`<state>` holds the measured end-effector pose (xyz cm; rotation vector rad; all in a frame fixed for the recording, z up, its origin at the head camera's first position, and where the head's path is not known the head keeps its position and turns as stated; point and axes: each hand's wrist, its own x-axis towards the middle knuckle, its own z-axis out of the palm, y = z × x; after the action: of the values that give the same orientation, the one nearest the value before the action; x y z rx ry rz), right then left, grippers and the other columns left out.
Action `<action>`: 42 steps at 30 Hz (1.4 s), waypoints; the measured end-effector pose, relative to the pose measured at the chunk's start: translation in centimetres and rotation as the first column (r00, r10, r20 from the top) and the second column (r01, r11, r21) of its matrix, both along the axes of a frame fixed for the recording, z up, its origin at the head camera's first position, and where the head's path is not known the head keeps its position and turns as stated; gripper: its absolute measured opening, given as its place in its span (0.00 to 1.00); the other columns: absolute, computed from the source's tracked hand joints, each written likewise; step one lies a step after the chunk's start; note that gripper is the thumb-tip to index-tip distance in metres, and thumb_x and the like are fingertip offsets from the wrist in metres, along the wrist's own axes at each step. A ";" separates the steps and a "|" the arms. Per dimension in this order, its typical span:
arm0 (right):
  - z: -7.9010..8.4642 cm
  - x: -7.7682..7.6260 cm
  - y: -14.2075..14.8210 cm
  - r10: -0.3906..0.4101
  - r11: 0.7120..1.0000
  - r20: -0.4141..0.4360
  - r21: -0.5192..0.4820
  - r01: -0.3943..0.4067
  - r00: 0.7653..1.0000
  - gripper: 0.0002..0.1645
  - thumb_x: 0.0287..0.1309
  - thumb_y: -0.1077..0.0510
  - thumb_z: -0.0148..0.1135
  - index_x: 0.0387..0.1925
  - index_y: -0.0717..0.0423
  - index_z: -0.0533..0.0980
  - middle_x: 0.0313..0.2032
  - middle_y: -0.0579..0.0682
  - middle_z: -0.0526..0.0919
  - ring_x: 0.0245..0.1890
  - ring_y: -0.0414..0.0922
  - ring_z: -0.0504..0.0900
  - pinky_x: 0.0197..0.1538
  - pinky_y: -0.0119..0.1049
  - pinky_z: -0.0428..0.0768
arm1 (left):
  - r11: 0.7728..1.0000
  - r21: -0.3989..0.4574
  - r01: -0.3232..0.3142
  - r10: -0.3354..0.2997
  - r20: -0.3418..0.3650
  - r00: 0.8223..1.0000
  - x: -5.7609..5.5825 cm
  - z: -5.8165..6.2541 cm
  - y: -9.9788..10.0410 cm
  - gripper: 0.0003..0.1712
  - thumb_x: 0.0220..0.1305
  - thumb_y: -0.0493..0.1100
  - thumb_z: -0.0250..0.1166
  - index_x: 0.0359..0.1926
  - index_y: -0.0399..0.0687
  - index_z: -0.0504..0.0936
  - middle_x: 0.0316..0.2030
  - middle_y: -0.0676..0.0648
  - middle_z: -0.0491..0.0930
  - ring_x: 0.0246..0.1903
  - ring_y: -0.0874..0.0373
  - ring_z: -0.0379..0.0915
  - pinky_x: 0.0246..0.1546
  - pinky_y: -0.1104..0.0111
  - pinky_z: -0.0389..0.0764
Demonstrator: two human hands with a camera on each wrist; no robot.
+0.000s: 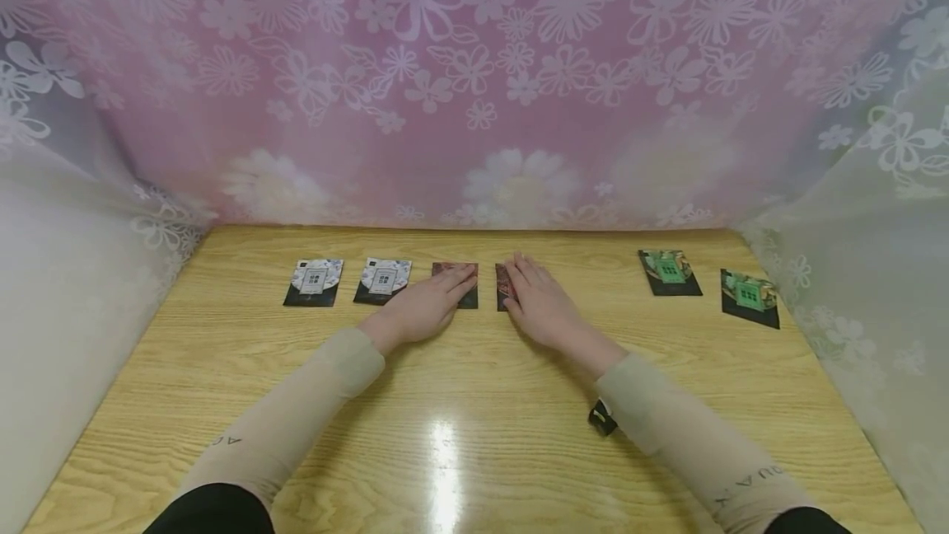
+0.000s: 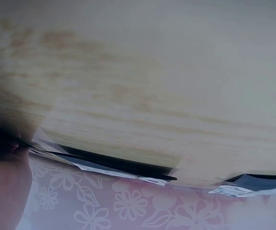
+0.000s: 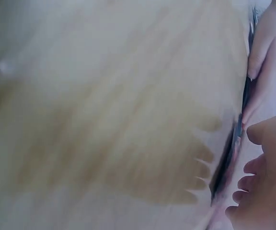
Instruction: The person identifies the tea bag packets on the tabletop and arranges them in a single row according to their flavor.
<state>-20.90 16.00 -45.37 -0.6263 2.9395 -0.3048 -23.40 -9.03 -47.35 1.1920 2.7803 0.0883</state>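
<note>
In the head view my left hand (image 1: 424,305) lies with straight fingers over a red and black square packet (image 1: 469,300), covering much of it. Beside it, my right hand (image 1: 547,307) rests flat on a matching red and black packet (image 1: 502,302), of which the left strip shows. A narrow gap of table separates these two packets. Just left of my left hand lies a white and black packet (image 1: 382,280). From the right wrist view, the fingers (image 3: 246,184) stretch over the dark edge of a packet (image 3: 222,177).
Another white and black packet (image 1: 313,283) lies at the far left of the row. Two green and black packets (image 1: 670,273) are at the right, the outer one (image 1: 750,298) tilted. A pink floral curtain (image 1: 474,130) borders the wooden table (image 1: 489,402). A small black object (image 1: 602,419) shows beneath the right forearm.
</note>
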 end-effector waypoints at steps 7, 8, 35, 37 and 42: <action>0.9 -0.4 2.3 -0.016 1.000 -0.040 -0.027 0.015 0.999 0.42 0.82 0.50 0.52 0.82 0.70 0.51 0.83 0.68 0.52 0.84 0.63 0.52 0.86 0.60 0.54 | 1.000 -0.010 -0.011 0.011 0.008 1.000 -0.1 0.0 0.1 0.33 0.86 0.44 0.44 0.86 0.47 0.52 0.86 0.44 0.47 0.84 0.46 0.49 0.86 0.54 0.56; 1.0 -0.5 2.7 -0.019 0.999 -0.042 -0.030 0.018 0.999 0.42 0.82 0.51 0.52 0.82 0.70 0.51 0.83 0.68 0.52 0.84 0.63 0.52 0.86 0.60 0.54 | 1.000 -0.012 -0.010 0.011 0.010 1.000 -0.1 0.0 0.1 0.33 0.86 0.44 0.44 0.86 0.47 0.52 0.86 0.44 0.46 0.84 0.45 0.48 0.86 0.54 0.55; 0.9 -2.2 19.5 -0.155 0.985 0.017 -0.080 0.156 0.988 0.43 0.83 0.52 0.50 0.83 0.71 0.47 0.82 0.75 0.45 0.82 0.73 0.46 0.81 0.72 0.51 | 1.000 -0.023 -0.018 0.018 0.022 1.000 0.0 -0.1 0.1 0.33 0.86 0.44 0.42 0.86 0.46 0.51 0.86 0.44 0.45 0.85 0.47 0.45 0.87 0.55 0.53; 0.7 -2.1 20.2 -0.164 0.982 0.031 -0.087 0.166 0.986 0.42 0.83 0.53 0.51 0.83 0.71 0.48 0.82 0.75 0.46 0.82 0.73 0.46 0.81 0.73 0.52 | 1.000 -0.022 -0.015 0.015 0.018 1.000 0.0 -0.1 0.1 0.33 0.86 0.44 0.42 0.86 0.46 0.51 0.86 0.44 0.45 0.85 0.47 0.46 0.86 0.55 0.53; 0.2 -1.9 21.7 -0.179 0.980 0.062 -0.074 0.183 0.982 0.42 0.83 0.54 0.49 0.83 0.71 0.45 0.81 0.76 0.46 0.82 0.73 0.46 0.80 0.74 0.53 | 1.000 -0.022 -0.007 0.008 0.009 1.000 0.0 -0.1 0.1 0.33 0.86 0.44 0.42 0.86 0.45 0.51 0.86 0.43 0.45 0.85 0.46 0.46 0.86 0.55 0.53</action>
<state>-22.85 37.73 -45.16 -0.3520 2.9474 -0.4514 -23.44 -8.91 -47.47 1.1734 2.7711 0.0631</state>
